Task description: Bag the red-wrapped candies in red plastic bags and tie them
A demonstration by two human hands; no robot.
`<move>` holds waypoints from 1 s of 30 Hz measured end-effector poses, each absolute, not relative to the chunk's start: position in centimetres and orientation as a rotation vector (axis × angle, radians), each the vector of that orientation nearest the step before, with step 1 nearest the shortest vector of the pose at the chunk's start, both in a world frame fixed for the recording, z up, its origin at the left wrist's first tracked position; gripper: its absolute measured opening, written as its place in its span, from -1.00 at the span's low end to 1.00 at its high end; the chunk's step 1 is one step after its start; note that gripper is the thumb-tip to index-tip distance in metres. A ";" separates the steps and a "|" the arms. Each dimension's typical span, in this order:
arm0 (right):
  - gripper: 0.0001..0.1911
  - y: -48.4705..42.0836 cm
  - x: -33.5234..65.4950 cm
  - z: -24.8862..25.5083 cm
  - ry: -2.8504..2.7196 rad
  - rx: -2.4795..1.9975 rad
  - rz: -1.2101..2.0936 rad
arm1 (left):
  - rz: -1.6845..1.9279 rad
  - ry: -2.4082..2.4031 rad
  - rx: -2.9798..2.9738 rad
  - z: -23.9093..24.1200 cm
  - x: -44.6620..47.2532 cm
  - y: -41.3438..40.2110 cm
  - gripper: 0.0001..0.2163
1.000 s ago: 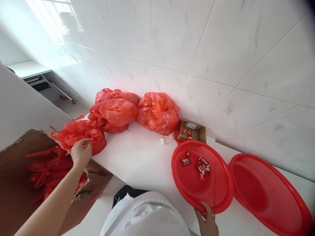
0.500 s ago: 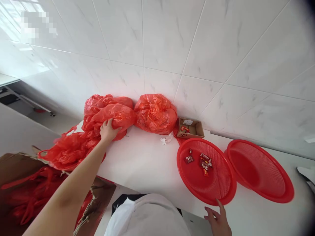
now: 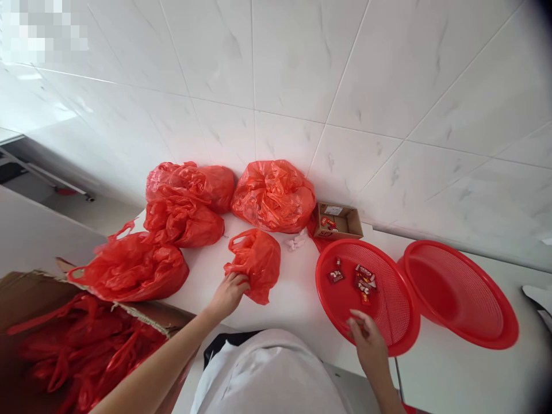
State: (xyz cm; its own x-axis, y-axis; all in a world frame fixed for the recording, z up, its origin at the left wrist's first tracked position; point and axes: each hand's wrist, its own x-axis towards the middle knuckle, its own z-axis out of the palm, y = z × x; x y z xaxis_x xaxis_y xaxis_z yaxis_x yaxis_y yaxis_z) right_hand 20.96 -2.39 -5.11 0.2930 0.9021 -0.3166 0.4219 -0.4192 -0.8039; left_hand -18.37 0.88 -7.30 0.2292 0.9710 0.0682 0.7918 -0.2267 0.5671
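Head cam view, and it's a lot of red plastic. Left hand (image 3: 230,293) has its fingers clamped on the lower left edge of a small red bag (image 3: 264,261), which is over the middle of the white table (image 3: 297,299), left of the mesh basket (image 3: 392,282). Can't tell if the bag's bottom is actually resting on the table. Its handle loop is up on the far left side.

Right hand (image 3: 371,343) is over at the near rim of that basket, fingers loosely curled and a bit apart, nothing visible between them. Can't tell if they touch the rim. Inside the basket there's a little scatter of wrapped candies (image 3: 365,280). A second basket (image 3: 483,299) sits just to the right of it.

Behind the small bag, up by the tiled wall (image 3: 293,69), there's a big round bag (image 3: 276,195), then a white scrap (image 3: 296,240) and a small cardboard box (image 3: 340,235) with some red packets in it. More bundled bags (image 3: 185,221) are piled to the left, plus a big carton (image 3: 26,284) at the lower left with loads of red bags inside.
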 end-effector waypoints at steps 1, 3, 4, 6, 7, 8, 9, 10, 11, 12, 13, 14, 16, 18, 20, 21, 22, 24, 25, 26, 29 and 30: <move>-0.50 -1.5 19.8 -4.7 -1.227 -1.916 1.070 | 0.582 1.609 2.083 -7.6 -17.6 0.0 -0.76; -0.58 0.0 16.9 -3.7 -1.337 -1.764 1.114 | 0.591 1.590 2.058 -7.6 -16.1 -1.6 -0.74; -0.61 0.7 15.2 -3.2 -1.408 -1.677 1.120 | 0.619 1.579 2.027 -7.3 -15.4 -2.3 -0.73; -0.68 1.8 11.5 -2.0 -1.574 -1.551 1.072 | 0.727 1.563 1.911 -6.3 -14.3 -3.6 -0.73; -0.72 2.3 9.7 -1.4 -1.673 -1.472 1.038 | 0.798 1.569 1.829 -5.7 -13.8 -4.1 -0.74; -0.74 2.7 8.0 -0.9 -1.769 -1.385 0.988 | 0.874 1.590 1.740 -5.2 -13.6 -4.5 -0.75; -0.74 3.2 6.4 -0.6 -1.865 -1.297 0.943 | 0.946 1.631 1.659 -4.9 -13.5 -4.8 -0.76; -0.74 3.6 5.0 -0.4 -1.965 -1.221 0.904 | 1.009 1.693 1.601 -4.7 -13.6 -5.0 -0.76; -0.73 4.1 3.9 -0.3 -2.069 -1.175 0.872 | 1.067 1.772 1.566 -4.7 -13.8 -4.9 -0.77; -0.74 4.5 3.1 -0.5 -2.181 -1.167 0.850 | 1.113 1.855 1.559 -4.8 -14.1 -4.8 -0.79; -0.72 4.9 2.6 -0.9 -2.296 -1.198 0.838 | 1.140 1.925 1.583 -5.1 -14.5 -4.5 -0.81; -0.68 5.4 2.3 -1.5 -2.409 -1.259 0.832 | 1.140 1.967 1.636 -5.5 -14.9 -4.1 -0.83; -0.57 6.1 2.3 -2.8 -2.588 -1.390 0.845 | 1.073 1.950 1.775 -6.1 -15.3 -3.2 -0.74; -0.67 6.6 2.6 -4.1 -2.689 -1.417 0.924 | 0.956 1.852 1.885 -6.3 -15.1 -2.1 -0.56; -0.80 6.8 2.9 -5.1 -2.757 -1.308 1.057 | 0.810 1.761 1.953 -6.2 -14.5 -0.7 -0.41; -0.82 6.8 2.9 -5.3 -2.783 -1.241 1.120 | 0.718 1.712 1.983 -6.1 -14.2 0.1 -0.35; -0.83 6.8 2.9 -5.5 -2.802 -1.190 1.167 | 0.614 1.649 2.013 -5.9 -13.9 1.0 -0.32; -0.86 6.8 3.0 -5.6 -2.829 -1.139 1.219 | 0.409 1.493 2.045 -5.7 -13.8 2.6 -0.29; -0.86 6.8 3.2 -5.4 -2.828 -1.129 1.229 | 0.325 1.418 2.046 -5.8 -13.9 3.3 -0.29; -0.85 6.9 3.7 -5.1 -2.808 -1.126 1.235 | 0.261 1.363 2.045 -5.9 -14.2 3.9 -0.29; -0.79 7.3 6.0 -3.5 -2.557 -1.160 1.294 | 0.150 1.381 2.071 -7.0 -14.8 4.6 -0.31; -0.78 7.4 7.0 -2.7 -2.392 -1.186 1.336 | 0.134 1.440 2.092 -7.5 -14.8 4.6 -0.34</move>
